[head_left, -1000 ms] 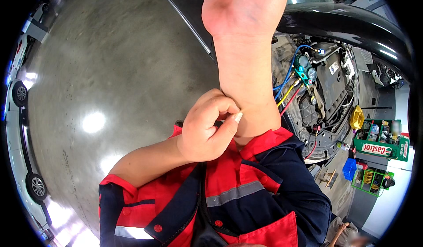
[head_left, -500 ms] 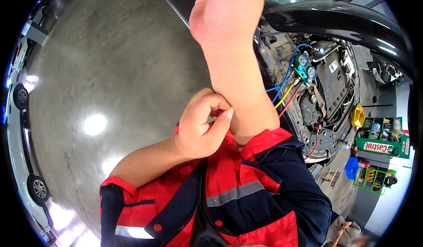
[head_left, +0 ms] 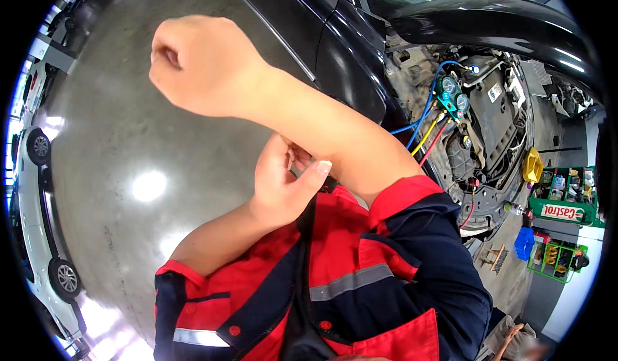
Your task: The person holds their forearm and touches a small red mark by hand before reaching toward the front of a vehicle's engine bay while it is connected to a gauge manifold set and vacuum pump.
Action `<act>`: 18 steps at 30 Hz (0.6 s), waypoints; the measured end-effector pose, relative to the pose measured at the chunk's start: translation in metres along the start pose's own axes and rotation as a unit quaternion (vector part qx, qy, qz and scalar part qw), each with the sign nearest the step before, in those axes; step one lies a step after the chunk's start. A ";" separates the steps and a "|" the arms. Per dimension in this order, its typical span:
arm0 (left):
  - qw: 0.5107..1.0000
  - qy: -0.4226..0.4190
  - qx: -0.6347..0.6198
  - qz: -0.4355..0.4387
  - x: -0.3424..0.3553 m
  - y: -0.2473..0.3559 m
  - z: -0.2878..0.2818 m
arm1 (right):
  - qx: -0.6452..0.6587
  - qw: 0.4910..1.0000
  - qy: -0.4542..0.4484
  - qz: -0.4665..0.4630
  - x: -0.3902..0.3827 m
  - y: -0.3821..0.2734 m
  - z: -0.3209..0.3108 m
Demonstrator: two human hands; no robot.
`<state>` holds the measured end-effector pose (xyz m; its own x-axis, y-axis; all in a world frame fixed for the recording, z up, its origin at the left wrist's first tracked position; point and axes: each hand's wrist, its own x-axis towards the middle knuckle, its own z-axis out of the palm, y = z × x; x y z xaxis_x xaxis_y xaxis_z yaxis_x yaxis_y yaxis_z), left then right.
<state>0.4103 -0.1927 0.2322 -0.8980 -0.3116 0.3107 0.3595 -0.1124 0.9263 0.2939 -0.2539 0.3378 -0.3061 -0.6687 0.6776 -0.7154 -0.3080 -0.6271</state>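
Fingers (head_left: 159, 75) of the right hand (head_left: 207, 68) are making a fist; the left hand (head_left: 278, 186) is resting curled beside the right forearm (head_left: 338, 129), grip unclear.

- The head view comes from the left of two fisheye cameras worn on the person's head, upright and unmirrored.
- It faces steeply down, over the jacket (head_left: 351, 274) at the lower edge and out across the floor (head_left: 135, 135).
- The right hand (head_left: 203, 65) and left hand (head_left: 283, 187) lie close to the lens; the engine bay (head_left: 496, 126), on the right, is farther off.
- Wide coverage bends the white car (head_left: 37, 197) along the left rim.
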 end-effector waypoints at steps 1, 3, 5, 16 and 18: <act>1.000 0.006 -0.019 0.001 0.001 0.003 0.000 | -0.022 0.999 -0.022 -0.013 -0.001 -0.001 0.003; 0.998 0.018 -0.059 0.003 0.007 0.011 0.008 | -0.043 0.998 -0.043 -0.023 -0.006 0.001 0.012; 0.993 0.062 -0.096 -0.027 0.010 0.016 0.020 | -0.050 0.995 -0.084 -0.014 -0.010 0.000 0.015; 0.996 0.061 0.038 -0.047 0.000 0.019 0.015 | 0.250 0.925 -0.101 0.268 0.005 -0.013 0.003; 0.995 0.076 0.045 -0.037 -0.002 0.018 0.018 | 0.276 0.909 -0.116 0.291 0.007 -0.016 -0.001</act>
<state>0.4139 -0.1774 0.2525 -0.8702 -0.4449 0.2116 0.2632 -0.0566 0.9631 0.3024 -0.2526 0.3530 -0.3455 -0.9320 0.1099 -0.0307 -0.1059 -0.9939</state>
